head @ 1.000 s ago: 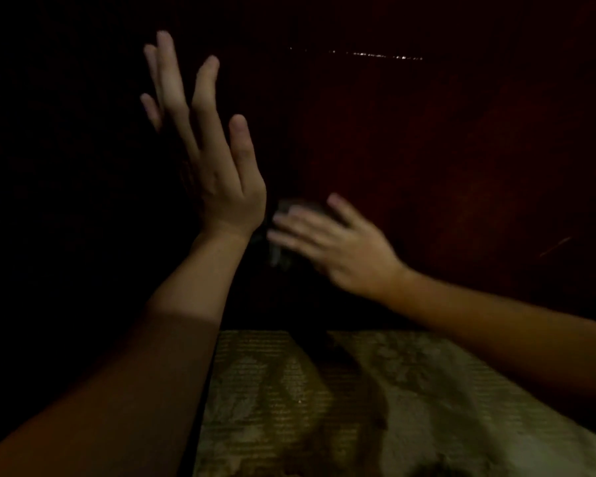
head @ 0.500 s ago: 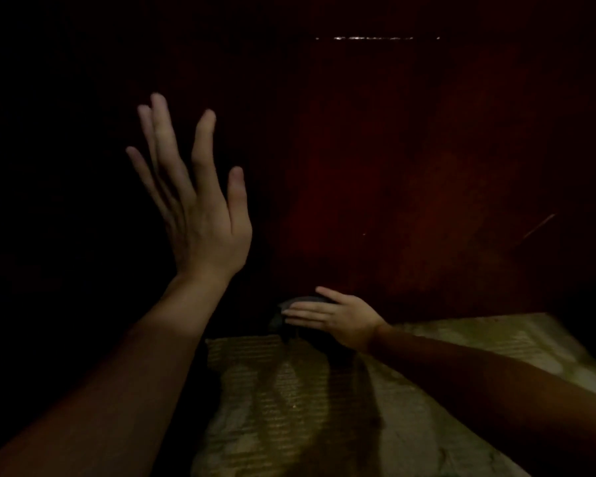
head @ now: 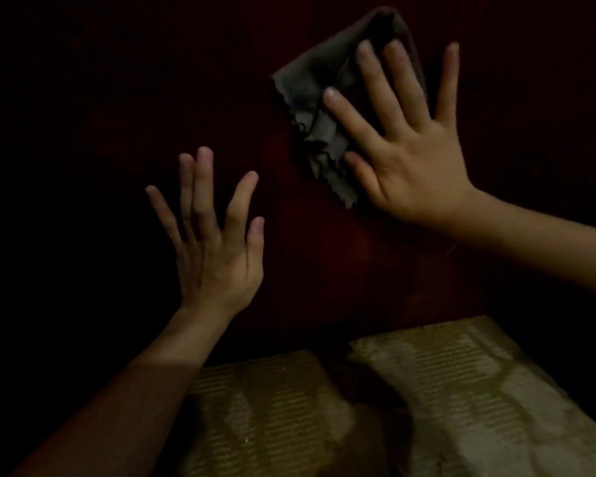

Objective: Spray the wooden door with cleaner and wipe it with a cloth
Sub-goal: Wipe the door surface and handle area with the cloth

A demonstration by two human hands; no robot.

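A dark grey cloth (head: 319, 87) lies flat against the dark red wooden door (head: 341, 263), high in the visible panel, pressed there by the right hand (head: 410, 156) with straight, spread fingers. The left hand (head: 217, 256), splayed and empty, is raised lower left; whether it touches the door is unclear. Gloom swallows the door's left side. A patterned mat (head: 461, 390) lies below.

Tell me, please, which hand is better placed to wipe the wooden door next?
Right. The right hand presses the crumpled grey cloth against the dark red wooden door with straight fingers; the left hand holds nothing.
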